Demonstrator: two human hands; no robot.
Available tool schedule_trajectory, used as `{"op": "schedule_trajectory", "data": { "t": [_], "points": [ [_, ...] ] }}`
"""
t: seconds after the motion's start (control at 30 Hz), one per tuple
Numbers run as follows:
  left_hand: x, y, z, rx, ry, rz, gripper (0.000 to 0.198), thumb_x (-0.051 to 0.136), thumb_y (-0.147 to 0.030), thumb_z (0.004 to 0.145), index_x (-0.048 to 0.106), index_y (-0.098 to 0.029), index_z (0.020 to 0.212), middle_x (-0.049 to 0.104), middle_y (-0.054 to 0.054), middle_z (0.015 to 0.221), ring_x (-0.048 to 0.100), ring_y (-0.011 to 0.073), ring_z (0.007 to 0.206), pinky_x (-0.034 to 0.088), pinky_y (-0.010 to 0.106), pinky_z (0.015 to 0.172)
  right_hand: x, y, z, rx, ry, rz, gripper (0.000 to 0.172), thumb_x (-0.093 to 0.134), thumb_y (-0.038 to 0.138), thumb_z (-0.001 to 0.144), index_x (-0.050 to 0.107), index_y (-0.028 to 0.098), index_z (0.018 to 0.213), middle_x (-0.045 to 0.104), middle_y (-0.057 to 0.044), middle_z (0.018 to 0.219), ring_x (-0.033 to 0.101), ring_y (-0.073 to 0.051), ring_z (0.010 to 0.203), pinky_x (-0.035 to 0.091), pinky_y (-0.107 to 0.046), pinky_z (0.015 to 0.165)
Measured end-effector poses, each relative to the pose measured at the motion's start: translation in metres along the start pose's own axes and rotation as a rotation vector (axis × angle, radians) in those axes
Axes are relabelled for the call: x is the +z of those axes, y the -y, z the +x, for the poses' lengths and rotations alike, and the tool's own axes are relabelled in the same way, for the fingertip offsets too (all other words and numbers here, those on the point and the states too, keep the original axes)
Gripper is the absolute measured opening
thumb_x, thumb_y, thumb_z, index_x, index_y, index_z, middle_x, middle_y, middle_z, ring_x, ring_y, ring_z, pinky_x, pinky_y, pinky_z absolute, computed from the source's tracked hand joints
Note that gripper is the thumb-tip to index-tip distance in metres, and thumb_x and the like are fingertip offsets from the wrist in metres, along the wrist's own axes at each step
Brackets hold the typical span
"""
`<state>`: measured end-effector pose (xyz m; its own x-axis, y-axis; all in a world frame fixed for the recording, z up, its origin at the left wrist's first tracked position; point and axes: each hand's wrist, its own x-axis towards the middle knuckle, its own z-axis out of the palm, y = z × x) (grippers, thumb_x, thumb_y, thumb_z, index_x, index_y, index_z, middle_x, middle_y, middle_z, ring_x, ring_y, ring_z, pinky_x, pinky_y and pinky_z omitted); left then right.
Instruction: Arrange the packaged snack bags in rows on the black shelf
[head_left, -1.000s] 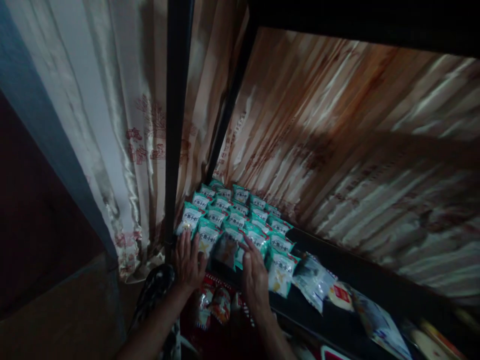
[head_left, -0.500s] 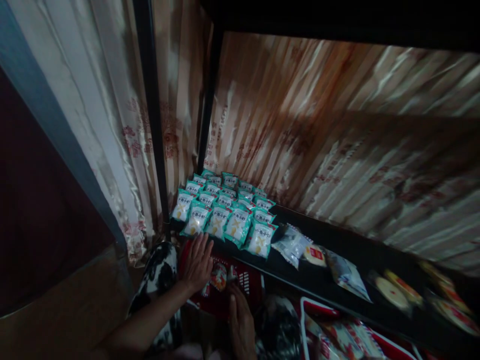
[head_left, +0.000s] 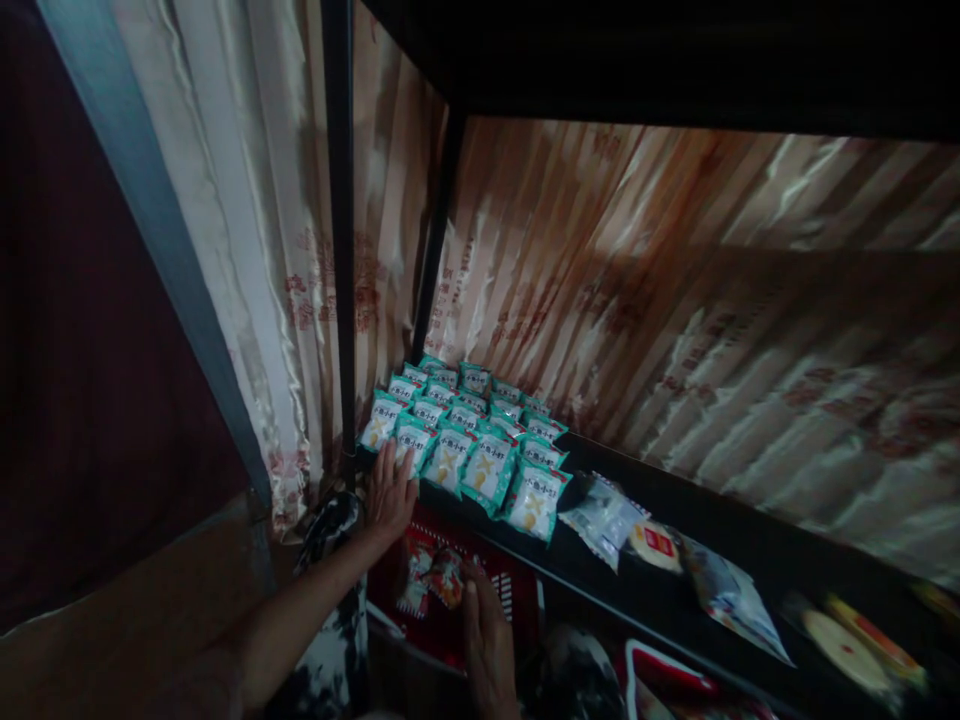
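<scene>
Several teal and white snack packets (head_left: 465,430) lie in neat rows at the left end of a dark shelf (head_left: 675,580). My left hand (head_left: 390,492) rests flat and open against the front-left packets at the shelf's edge. Lower down, my right hand (head_left: 486,640) reaches with fingers stretched out over a red basket (head_left: 517,595). The basket holds a few red and orange packets (head_left: 427,585), just beyond the fingertips. Neither hand holds anything.
A black upright post (head_left: 341,250) stands beside the left hand, with shiny curtains (head_left: 247,250) behind and left. Clear and white packets (head_left: 607,515), a red-labelled round one (head_left: 654,543) and other goods lie along the shelf to the right. Another red basket (head_left: 675,685) sits below.
My right hand came off the shelf packets and dropped to the red basket. My left hand slid down to the basket's edge, then back up to the front packets. The view shifted.
</scene>
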<state>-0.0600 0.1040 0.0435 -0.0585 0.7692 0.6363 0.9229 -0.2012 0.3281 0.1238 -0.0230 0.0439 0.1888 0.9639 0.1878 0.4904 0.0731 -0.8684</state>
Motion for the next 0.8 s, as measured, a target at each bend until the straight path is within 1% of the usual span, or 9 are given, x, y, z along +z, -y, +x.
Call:
{"op": "schedule_trajectory", "data": {
  "t": [0.07, 0.17, 0.3, 0.4, 0.47, 0.57, 0.67, 0.8],
  "points": [
    [0.004, 0.003, 0.001, -0.005, 0.004, -0.001, 0.047, 0.039, -0.031, 0.094, 0.042, -0.019, 0.139, 0.03, 0.016, 0.151, 0.027, 0.0295, 0.139, 0.038, 0.046, 0.105, 0.003, 0.013, 0.019, -0.061, 0.005, -0.014, 0.054, 0.038, 0.059, 0.088, 0.07, 0.019, 0.105, 0.069, -0.012, 0.114, 0.063, -0.027, 0.109, 0.051, -0.043, 0.095],
    [0.009, 0.007, 0.002, 0.003, -0.005, -0.041, 0.047, 0.035, -0.033, 0.095, 0.041, -0.017, 0.139, 0.033, 0.016, 0.149, 0.031, 0.0281, 0.138, 0.038, 0.045, 0.105, 0.007, 0.032, 0.046, -0.137, 0.01, -0.029, 0.051, 0.038, 0.054, 0.09, 0.067, 0.017, 0.109, 0.066, -0.013, 0.118, 0.062, -0.025, 0.111, 0.049, -0.044, 0.098],
    [0.013, 0.009, 0.006, 0.012, -0.024, -0.125, 0.048, 0.03, -0.032, 0.097, 0.036, -0.015, 0.141, 0.039, 0.015, 0.145, 0.033, 0.0246, 0.136, 0.036, 0.044, 0.107, 0.015, 0.046, 0.07, -0.211, 0.01, -0.055, 0.047, 0.035, 0.049, 0.093, 0.067, 0.017, 0.109, 0.067, -0.013, 0.116, 0.062, -0.024, 0.11, 0.048, -0.044, 0.098],
    [0.014, 0.008, 0.009, -0.004, -0.034, -0.147, 0.047, 0.031, -0.033, 0.097, 0.037, -0.015, 0.139, 0.039, 0.016, 0.145, 0.033, 0.0251, 0.136, 0.036, 0.046, 0.106, 0.022, 0.049, 0.079, -0.283, -0.01, -0.106, 0.044, 0.035, 0.045, 0.094, 0.066, 0.018, 0.11, 0.065, -0.013, 0.117, 0.06, -0.023, 0.112, 0.047, -0.045, 0.099],
    [0.015, 0.008, 0.01, -0.003, -0.04, -0.142, 0.046, 0.032, -0.033, 0.096, 0.039, -0.016, 0.138, 0.039, 0.016, 0.145, 0.033, 0.0257, 0.136, 0.035, 0.046, 0.107, 0.027, 0.049, 0.087, -0.331, -0.041, -0.155, 0.042, 0.035, 0.042, 0.094, 0.065, 0.019, 0.112, 0.062, -0.013, 0.123, 0.056, -0.023, 0.118, 0.045, -0.046, 0.102],
    [0.016, 0.008, 0.01, 0.041, -0.021, -0.141, 0.045, 0.031, -0.032, 0.097, 0.039, -0.016, 0.138, 0.039, 0.016, 0.145, 0.031, 0.0255, 0.138, 0.033, 0.045, 0.108, 0.034, 0.047, 0.101, -0.363, -0.096, -0.234, 0.04, 0.035, 0.037, 0.094, 0.062, 0.019, 0.117, 0.054, -0.014, 0.132, 0.051, -0.024, 0.123, 0.043, -0.046, 0.104],
    [0.018, 0.01, 0.011, 0.065, -0.011, -0.158, 0.047, 0.03, -0.034, 0.097, 0.039, -0.013, 0.138, 0.037, 0.017, 0.146, 0.029, 0.0261, 0.139, 0.032, 0.045, 0.108, 0.04, 0.044, 0.116, -0.362, -0.14, -0.312, 0.039, 0.036, 0.034, 0.094, 0.058, 0.017, 0.122, 0.049, -0.015, 0.134, 0.047, -0.025, 0.126, 0.043, -0.047, 0.103],
    [0.022, 0.013, 0.012, 0.039, -0.026, -0.19, 0.048, 0.029, -0.036, 0.097, 0.038, -0.011, 0.138, 0.036, 0.019, 0.146, 0.028, 0.0265, 0.139, 0.032, 0.046, 0.109, 0.048, 0.042, 0.127, -0.311, -0.127, -0.39, 0.04, 0.037, 0.033, 0.093, 0.056, 0.018, 0.124, 0.047, -0.016, 0.135, 0.046, -0.026, 0.125, 0.044, -0.046, 0.1]
  ]
}}
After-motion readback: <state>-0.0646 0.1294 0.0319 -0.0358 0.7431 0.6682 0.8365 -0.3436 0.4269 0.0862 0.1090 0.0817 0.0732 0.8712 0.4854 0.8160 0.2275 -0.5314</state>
